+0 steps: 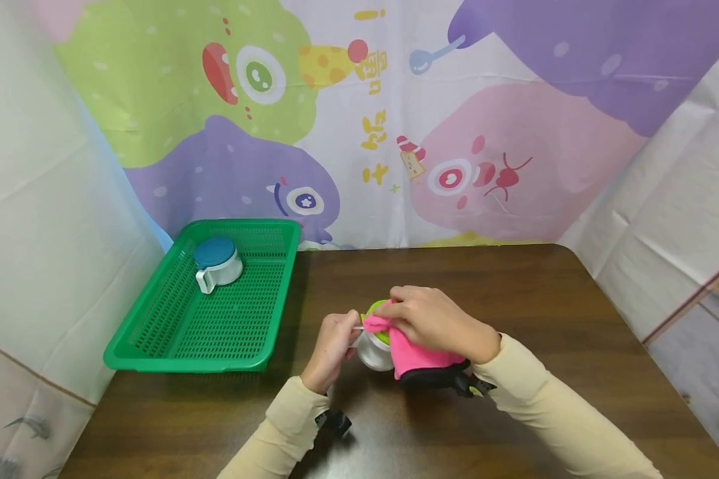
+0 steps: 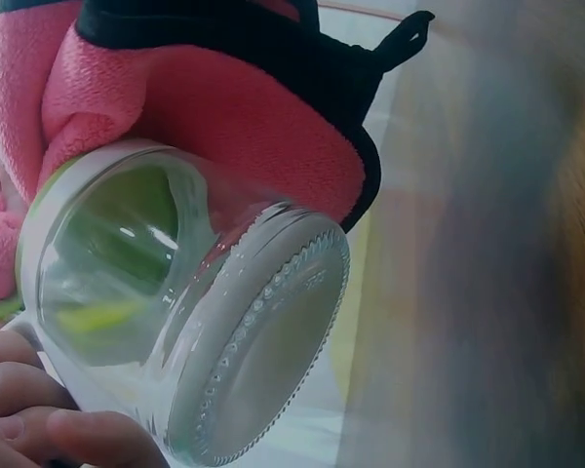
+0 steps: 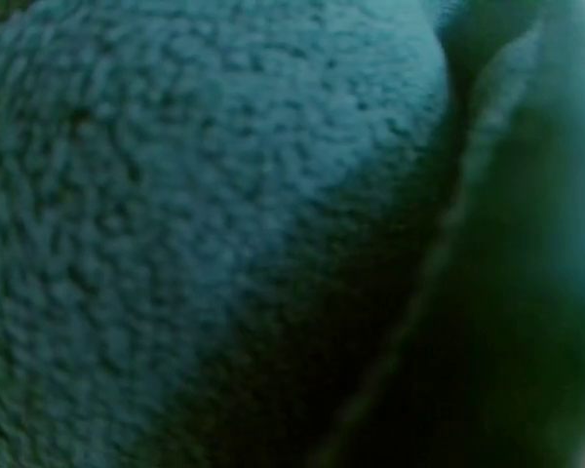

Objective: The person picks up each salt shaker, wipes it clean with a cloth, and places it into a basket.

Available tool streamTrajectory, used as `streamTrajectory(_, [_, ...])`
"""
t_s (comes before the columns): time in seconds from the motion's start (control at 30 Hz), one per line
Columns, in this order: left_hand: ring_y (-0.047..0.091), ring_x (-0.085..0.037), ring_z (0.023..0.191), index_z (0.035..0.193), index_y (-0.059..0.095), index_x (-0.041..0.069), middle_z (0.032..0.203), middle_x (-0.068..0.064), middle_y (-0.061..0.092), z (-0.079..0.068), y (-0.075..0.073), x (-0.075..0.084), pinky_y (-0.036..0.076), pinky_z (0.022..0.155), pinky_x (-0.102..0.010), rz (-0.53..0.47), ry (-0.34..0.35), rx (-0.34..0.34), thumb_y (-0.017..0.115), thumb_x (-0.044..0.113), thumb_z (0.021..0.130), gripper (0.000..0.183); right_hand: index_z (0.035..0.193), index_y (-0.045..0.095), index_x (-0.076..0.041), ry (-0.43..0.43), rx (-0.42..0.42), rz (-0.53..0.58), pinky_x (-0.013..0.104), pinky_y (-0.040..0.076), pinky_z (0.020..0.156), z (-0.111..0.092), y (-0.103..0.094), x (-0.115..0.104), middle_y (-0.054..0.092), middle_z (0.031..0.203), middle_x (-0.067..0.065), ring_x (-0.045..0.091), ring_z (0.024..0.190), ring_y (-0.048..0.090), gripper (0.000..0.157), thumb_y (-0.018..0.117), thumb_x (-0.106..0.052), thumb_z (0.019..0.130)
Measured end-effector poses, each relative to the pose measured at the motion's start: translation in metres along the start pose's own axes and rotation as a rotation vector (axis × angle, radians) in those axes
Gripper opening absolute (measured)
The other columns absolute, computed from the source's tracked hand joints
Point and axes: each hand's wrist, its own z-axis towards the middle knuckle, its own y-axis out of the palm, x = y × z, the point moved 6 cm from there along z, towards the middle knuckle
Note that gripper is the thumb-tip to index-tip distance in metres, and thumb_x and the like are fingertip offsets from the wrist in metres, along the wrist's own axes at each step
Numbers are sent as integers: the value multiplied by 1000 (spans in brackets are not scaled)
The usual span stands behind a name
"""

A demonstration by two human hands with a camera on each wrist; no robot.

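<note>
A clear glass jar (image 1: 374,354) with a white handle and a green lid (image 1: 375,307) is held tilted near the middle of the table, its ribbed base turned toward the left wrist camera. My left hand (image 1: 329,347) grips it by the handle. With my right hand (image 1: 428,317) I hold a pink fuzzy cloth (image 1: 416,354) against the lid, the fingers pressing a fold of it on top. The cloth's black-trimmed edge and hanging loop dangle beside the jar. Close-up cloth (image 3: 175,195) fills the right wrist view, dark and bluish, so the fingers are hidden there.
On the left of the brown wooden table (image 1: 515,286) stands a green perforated basket (image 1: 269,332). A second handled jar (image 1: 223,271) with a blue lid sits inside it. A cartoon-printed curtain (image 1: 359,213) hangs behind the table, with pale sheets at both sides.
</note>
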Motion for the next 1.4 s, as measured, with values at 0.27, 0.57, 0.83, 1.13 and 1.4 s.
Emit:
streamTrajectory(0.27, [28, -8, 41, 47, 34, 17, 43, 11, 27, 1, 1, -4, 28, 40, -21, 51, -2, -18, 48, 10, 77, 33, 109, 75, -19, 79, -52, 62, 20, 40, 60, 1, 7, 13, 55, 77, -3, 8, 64, 46, 27, 72, -15, 83])
streamTrajectory(0.57, [29, -8, 42, 49, 36, 14, 44, 9, 28, 0, 4, -5, 28, 41, -20, 77, -24, -51, 47, 12, 78, 31, 113, 73, -16, 181, -90, 103, 21, 39, 59, -1, 15, 32, 58, 78, -1, 10, 65, 46, 30, 72, -15, 83])
streamTrajectory(0.83, [28, -9, 43, 50, 36, 12, 45, 7, 28, 0, 4, -6, 28, 41, -20, 78, -29, -55, 46, 11, 78, 30, 115, 72, -15, 218, -95, 135, 23, 39, 61, -7, 19, 45, 58, 78, -1, 11, 66, 46, 31, 71, -15, 84])
streamTrajectory(1.13, [29, -10, 43, 48, 35, 11, 46, 5, 29, -3, 4, -1, 28, 42, -22, 61, -25, -68, 46, 10, 80, 34, 119, 70, -14, 272, -93, 207, 22, 40, 60, -14, 19, 56, 59, 78, -1, 11, 67, 46, 35, 71, -14, 84])
streamTrajectory(1.4, [28, -10, 42, 47, 34, 14, 45, 7, 28, -3, 2, -2, 28, 41, -21, 57, -11, -66, 46, 10, 80, 35, 119, 70, -12, 293, -65, 275, 21, 40, 58, -21, 22, 61, 59, 78, 0, 9, 67, 45, 35, 71, -12, 84])
